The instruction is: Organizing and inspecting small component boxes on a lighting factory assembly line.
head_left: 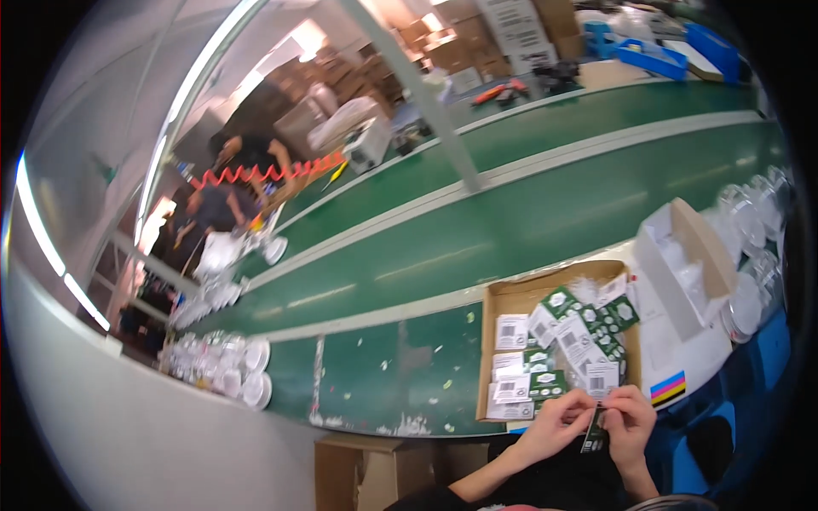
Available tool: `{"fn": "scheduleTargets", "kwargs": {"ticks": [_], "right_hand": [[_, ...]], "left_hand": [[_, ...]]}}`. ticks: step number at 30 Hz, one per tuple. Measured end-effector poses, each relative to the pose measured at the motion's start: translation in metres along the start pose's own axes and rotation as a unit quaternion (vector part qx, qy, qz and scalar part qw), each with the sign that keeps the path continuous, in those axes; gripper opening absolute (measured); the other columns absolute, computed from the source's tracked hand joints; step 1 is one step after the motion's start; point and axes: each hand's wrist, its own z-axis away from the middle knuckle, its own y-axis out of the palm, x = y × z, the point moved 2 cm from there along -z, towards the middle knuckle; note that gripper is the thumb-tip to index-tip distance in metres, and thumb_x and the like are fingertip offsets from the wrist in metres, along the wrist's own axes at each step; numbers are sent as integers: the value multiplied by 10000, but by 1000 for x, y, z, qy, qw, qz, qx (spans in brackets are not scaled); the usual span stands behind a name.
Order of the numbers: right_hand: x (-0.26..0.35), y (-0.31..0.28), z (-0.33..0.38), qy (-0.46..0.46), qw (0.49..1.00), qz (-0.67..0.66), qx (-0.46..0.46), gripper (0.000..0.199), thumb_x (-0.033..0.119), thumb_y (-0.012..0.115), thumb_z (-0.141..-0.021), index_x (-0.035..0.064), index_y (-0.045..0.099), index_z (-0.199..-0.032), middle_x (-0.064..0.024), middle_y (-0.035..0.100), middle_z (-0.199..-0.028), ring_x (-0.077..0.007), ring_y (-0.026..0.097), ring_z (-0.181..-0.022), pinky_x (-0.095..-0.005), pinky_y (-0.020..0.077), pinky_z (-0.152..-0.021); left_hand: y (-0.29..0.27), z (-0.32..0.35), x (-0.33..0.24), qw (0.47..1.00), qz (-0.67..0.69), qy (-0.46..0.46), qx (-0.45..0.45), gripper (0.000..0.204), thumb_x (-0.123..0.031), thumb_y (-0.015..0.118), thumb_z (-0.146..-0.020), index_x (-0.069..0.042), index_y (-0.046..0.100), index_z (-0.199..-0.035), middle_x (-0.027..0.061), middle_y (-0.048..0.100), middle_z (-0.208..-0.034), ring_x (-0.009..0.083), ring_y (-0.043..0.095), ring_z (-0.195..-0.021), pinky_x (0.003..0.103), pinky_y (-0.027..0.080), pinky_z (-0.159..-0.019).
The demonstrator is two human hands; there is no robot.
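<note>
Close to my body, in front of the tray, both my hands meet around a small dark green printed card (594,436). My left hand (555,426) pinches its left side near the top. From the other side my right hand (629,424) grips it, thumb and fingers pressed together. Just beyond my fingertips lies a white label card (601,376) with a barcode; whether my fingers touch it, I cannot make out. A shallow cardboard tray (487,341) holds a loose heap of green and white cards (576,339) and some clear plastic.
Right of the tray, an open white carton (666,277) holds white pieces. Clear, white-ended containers (743,302) crowd the right edge, and more (256,370) stand left on the green bench (396,366). Beyond runs a green conveyor (426,247); people (251,157) work at far left.
</note>
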Motion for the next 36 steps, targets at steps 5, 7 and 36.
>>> {"fn": "scheduleTargets", "kwargs": {"ticks": [5,7,36], "right_hand": [[22,5,-1,-51,997,-44,31,64,58,641,-864,-4,658,-859,-126,613,-822,-137,588,-582,-232,472,-531],[24,10,-4,-89,994,-33,52,101,96,654,-875,-3,659,-858,-125,613,-815,-138,590,-574,-235,472,-524],[17,8,4,47,989,-87,110,186,169,615,-941,51,651,-1081,-15,650,-804,-71,577,-708,-220,449,-633]], "left_hand": [[5,1,-3,988,137,56,40,68,-44,471,-996,-2,479,-1048,33,608,-910,58,593,-850,198,475,-716],[3,1,-1,988,138,60,44,70,-61,471,-1000,-10,477,-1047,25,596,-888,50,581,-827,190,463,-708],[-44,9,56,986,-48,-139,-74,182,-167,574,-980,-16,639,-1058,31,642,-883,70,549,-734,204,439,-627]]}}
